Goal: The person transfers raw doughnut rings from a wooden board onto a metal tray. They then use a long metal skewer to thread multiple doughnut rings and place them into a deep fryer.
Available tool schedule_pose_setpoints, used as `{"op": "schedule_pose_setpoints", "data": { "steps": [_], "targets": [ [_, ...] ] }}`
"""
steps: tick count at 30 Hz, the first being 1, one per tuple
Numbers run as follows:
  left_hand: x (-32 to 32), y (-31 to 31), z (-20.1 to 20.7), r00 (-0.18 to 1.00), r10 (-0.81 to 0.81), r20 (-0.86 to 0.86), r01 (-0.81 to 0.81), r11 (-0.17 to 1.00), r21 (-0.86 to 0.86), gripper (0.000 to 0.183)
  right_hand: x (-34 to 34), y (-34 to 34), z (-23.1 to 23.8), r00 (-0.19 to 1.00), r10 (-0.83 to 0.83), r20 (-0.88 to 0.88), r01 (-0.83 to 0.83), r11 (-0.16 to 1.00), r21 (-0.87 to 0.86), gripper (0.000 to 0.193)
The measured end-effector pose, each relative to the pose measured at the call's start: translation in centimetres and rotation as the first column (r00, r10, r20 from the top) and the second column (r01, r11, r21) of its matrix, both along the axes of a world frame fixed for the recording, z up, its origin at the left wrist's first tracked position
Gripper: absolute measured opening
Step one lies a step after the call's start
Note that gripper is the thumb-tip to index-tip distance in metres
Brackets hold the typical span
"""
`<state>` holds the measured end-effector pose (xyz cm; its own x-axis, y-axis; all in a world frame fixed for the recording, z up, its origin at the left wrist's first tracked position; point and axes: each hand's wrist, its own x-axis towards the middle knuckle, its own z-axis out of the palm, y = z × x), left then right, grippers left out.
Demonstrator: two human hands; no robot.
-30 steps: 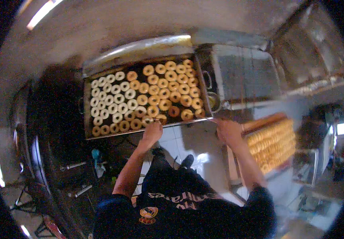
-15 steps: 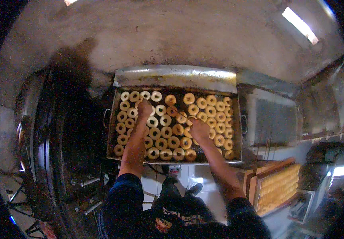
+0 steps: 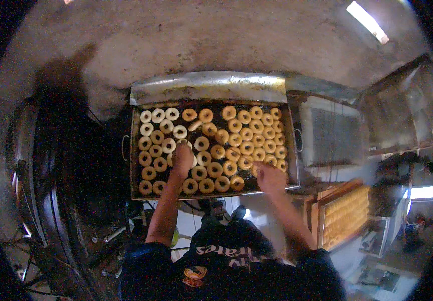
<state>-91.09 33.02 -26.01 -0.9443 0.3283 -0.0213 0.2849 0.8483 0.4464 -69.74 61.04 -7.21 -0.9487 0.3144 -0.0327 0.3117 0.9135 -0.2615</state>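
Note:
A wide, shallow metal frying pan (image 3: 216,195) lies before me, filled with rows of ring doughnuts. Those on the left are mostly pale, like this doughnut (image 3: 172,110); golden-brown ones, such as this doughnut (image 3: 224,112), crowd the right. One pale doughnut (image 3: 194,125) near the middle back is tipped on its side. My left hand (image 3: 182,159) is closed low over the pale rings left of centre; whatever it grips is hidden. Over the front right part of the pan, my right hand (image 3: 270,177) is closed round a thin stick (image 3: 249,160) that points left and away over the doughnuts.
Behind the pan stands a shiny metal splash plate (image 3: 206,84). Loop handles, like the right handle (image 3: 299,140), stick out at both ends. At right, a tray of golden buns (image 3: 346,216) leans tilted. Dark machinery (image 3: 61,165) fills the left side.
Both hands have come nearer to me, the right also shifting rightward. Several rings in the back middle now show a browner side, and one there is tipped up. The whole view has shifted slightly.

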Motion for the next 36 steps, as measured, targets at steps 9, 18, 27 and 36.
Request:
{"op": "schedule_pose_setpoints", "data": {
  "steps": [9,18,27,36],
  "targets": [
    [7.5,1.4,4.6,0.950,-0.013,0.312,0.049,0.993,-0.110,0.047,7.5,3.2,-0.5,0.984,0.114,0.139,-0.114,0.993,-0.007,0.038],
    [15.3,0.4,-0.4,0.994,-0.018,-0.109,0.024,0.999,0.048,0.027,11.6,6.2,0.6,0.976,0.176,0.132,-0.174,0.984,-0.021,0.040],
    [20.3,0.5,-0.3,0.936,-0.310,-0.165,0.279,0.942,-0.187,0.016,15.7,8.7,0.6,0.964,0.201,0.176,-0.213,0.976,0.052,0.035],
    [21.2,-4.0,4.5,0.985,-0.161,0.060,0.168,0.975,-0.143,0.021,16.4,8.5,6.0,0.902,0.291,0.319,-0.296,0.955,-0.033,0.036]
  ]
}}
